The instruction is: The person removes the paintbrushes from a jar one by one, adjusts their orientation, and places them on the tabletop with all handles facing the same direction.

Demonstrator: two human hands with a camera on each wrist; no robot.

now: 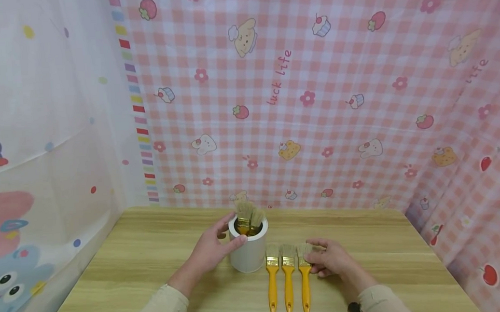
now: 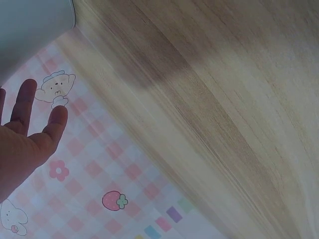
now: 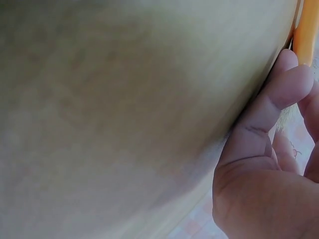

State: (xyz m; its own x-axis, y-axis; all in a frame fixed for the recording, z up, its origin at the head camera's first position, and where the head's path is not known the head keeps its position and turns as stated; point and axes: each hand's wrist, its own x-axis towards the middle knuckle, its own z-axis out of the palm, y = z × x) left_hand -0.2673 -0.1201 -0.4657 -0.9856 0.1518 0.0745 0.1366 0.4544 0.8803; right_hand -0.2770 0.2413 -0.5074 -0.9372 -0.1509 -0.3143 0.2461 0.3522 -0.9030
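A white can (image 1: 247, 257) stands upright on the table, holding paintbrushes (image 1: 244, 219) with their bristles up. My left hand (image 1: 212, 245) reaches about the can's left side, thumb by the front rim and fingers behind; in the left wrist view, two fingers (image 2: 52, 127) extend loosely beside the can (image 2: 35, 30). Three paintbrushes with yellow-orange handles lie side by side, bristles away from me: a left one (image 1: 272, 285), a middle one (image 1: 288, 284) and a right one (image 1: 305, 287). My right hand (image 1: 333, 259) pinches the right paintbrush near its metal band; its orange handle (image 3: 305, 37) shows at the fingertips.
The wood-grain table (image 1: 152, 259) runs back to a pink checked cloth (image 1: 274, 125) with cartoon prints. A white printed cloth (image 1: 48, 141) hangs at the left. More checked cloth (image 1: 475, 198) borders the right edge.
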